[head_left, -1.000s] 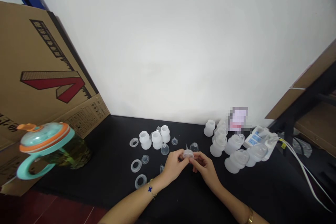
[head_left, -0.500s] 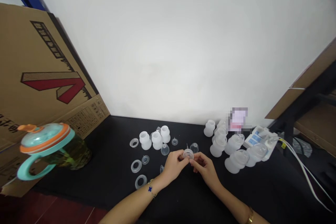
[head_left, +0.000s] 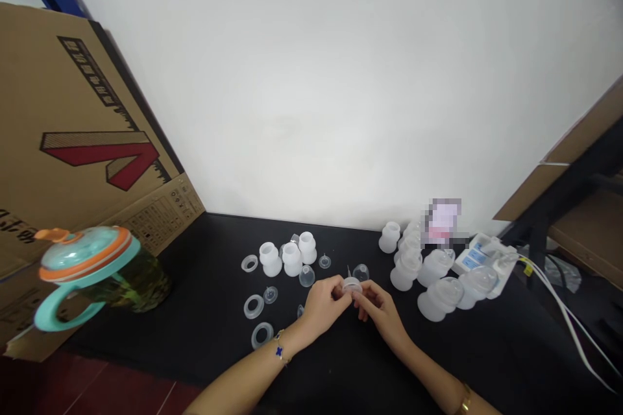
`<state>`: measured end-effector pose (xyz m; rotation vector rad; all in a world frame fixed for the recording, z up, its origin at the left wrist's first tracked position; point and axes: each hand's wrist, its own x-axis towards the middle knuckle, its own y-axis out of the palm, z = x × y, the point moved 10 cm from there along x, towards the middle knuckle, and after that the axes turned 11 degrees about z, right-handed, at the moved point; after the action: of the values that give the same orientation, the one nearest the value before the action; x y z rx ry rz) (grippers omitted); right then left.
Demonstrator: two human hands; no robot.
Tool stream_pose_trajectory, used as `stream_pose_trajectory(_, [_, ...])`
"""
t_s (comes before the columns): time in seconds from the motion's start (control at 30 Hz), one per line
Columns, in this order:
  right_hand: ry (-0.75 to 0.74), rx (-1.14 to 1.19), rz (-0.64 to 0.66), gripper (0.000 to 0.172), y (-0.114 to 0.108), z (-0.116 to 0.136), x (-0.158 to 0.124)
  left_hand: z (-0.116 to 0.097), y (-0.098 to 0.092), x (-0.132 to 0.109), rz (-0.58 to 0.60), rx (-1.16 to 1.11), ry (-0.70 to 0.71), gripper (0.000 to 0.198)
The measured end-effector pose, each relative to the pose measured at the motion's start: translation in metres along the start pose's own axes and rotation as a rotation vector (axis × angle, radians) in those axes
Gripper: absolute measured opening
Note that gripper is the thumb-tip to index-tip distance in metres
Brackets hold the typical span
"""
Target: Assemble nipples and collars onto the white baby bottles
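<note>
My left hand (head_left: pixel 324 305) and my right hand (head_left: pixel 377 308) meet over the black table, their fingertips pinching a small translucent silicone disc (head_left: pixel 352 285) from both sides. A clear silicone dome with a thin stem (head_left: pixel 361 273) stands just beyond my fingers. To the left lie frosted silicone cups (head_left: pixel 291 258) and silicone rings (head_left: pixel 254 306). Frosted bell-shaped silicone pieces (head_left: pixel 440 298) crowd together at the right.
A black table (head_left: pixel 204 337) meets a white wall. At the left, a teal-and-orange lidded mug (head_left: pixel 87 266) stands before a leaning cardboard box (head_left: pixel 97 117). At the right are a white cable (head_left: pixel 564 318) and a white packet (head_left: pixel 479 259).
The view has drifted slightly. My hands stay together on the disc, with only small shifts of the fingers.
</note>
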<state>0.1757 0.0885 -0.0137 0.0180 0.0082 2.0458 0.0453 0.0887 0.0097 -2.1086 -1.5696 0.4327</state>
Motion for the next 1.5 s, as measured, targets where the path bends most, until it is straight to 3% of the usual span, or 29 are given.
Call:
stream_pose_trajectory(0.17, [0.003,-0.009,0.009,0.038,0.000,-0.002,0.002,-0.010,-0.004,-0.002,-0.018,0.031,0.035,0.014])
stream_pose_trajectory(0.8, [0.026,-0.090,-0.010,0.039,-0.001,-0.003,0.001,-0.025,-0.001,-0.006,-0.001,0.190,0.097,0.019])
stream_pose_trajectory(1.17, [0.012,-0.144,-0.067,0.040,-0.006,-0.006,-0.001,-0.003,0.010,-0.002,0.068,0.097,-0.001,0.031])
stream_pose_trajectory(1.5, [0.028,-0.197,-0.084,0.028,-0.008,-0.005,-0.002,-0.003,0.009,-0.003,0.050,0.103,-0.032,0.028])
